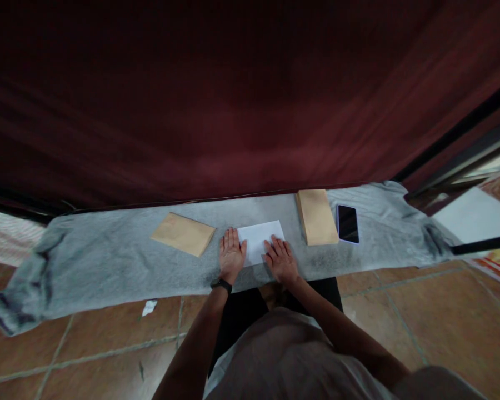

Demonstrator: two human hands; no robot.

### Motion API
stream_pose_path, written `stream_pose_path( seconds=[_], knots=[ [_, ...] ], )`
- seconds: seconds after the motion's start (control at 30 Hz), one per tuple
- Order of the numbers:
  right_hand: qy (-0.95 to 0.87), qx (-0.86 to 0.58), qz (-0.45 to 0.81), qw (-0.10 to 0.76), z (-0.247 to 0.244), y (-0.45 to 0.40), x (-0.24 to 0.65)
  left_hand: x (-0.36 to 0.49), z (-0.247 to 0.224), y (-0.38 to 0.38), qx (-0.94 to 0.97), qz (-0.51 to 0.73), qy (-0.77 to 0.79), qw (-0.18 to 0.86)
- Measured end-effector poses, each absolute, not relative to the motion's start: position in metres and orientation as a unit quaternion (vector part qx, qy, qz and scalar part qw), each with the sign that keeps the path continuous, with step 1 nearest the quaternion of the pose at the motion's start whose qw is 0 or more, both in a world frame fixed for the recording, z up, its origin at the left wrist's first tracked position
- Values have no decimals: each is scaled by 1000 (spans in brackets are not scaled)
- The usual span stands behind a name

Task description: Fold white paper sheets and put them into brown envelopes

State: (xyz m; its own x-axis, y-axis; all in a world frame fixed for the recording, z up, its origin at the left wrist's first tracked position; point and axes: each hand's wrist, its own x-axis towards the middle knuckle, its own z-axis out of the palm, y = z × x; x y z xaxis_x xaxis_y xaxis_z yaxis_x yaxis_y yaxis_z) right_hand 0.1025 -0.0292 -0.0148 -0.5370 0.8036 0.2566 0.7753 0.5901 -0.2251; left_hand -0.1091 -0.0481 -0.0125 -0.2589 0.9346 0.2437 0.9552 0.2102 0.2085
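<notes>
A white sheet of paper (256, 235), perhaps folded, lies flat on the grey cloth in front of me. My left hand (232, 256) rests at its left edge, fingers stretched out and pointing away from me. On the paper's right part lies my right hand (281, 260), flat with its fingers spread. Neither hand grips anything. To the left is a small pile of brown envelopes (183, 233), set at an angle. A thicker stack of brown envelopes (318, 218) stands to the right of the paper.
A phone (348, 224) with a dark screen lies right of the thicker stack. Grey cloth (120, 255) covers the long narrow surface. Behind it hangs a dark red curtain (241, 122). A scrap of white paper (149, 307) is on the tiled floor (108, 341).
</notes>
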Motion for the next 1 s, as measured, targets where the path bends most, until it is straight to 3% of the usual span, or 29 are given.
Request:
stream_pose_path(
  seconds=[0.2, 0.43, 0.77, 1.0],
  knots=[
    [-866, -470, 28, 169, -12, -29, 118, -88, -1, -48, -607, -171, -775, 43],
    [-870, -470, 29, 145, -7, -29, 116, -32, -4, -60, -696, -130, -706, -18],
    [-872, -465, 26, 150, -9, -29, 117, -100, -1, -75, -618, -123, -777, 8],
    [-871, -462, 24, 162, -6, -30, 118, -73, 9, -44, -643, -131, -755, 9]
  ],
)
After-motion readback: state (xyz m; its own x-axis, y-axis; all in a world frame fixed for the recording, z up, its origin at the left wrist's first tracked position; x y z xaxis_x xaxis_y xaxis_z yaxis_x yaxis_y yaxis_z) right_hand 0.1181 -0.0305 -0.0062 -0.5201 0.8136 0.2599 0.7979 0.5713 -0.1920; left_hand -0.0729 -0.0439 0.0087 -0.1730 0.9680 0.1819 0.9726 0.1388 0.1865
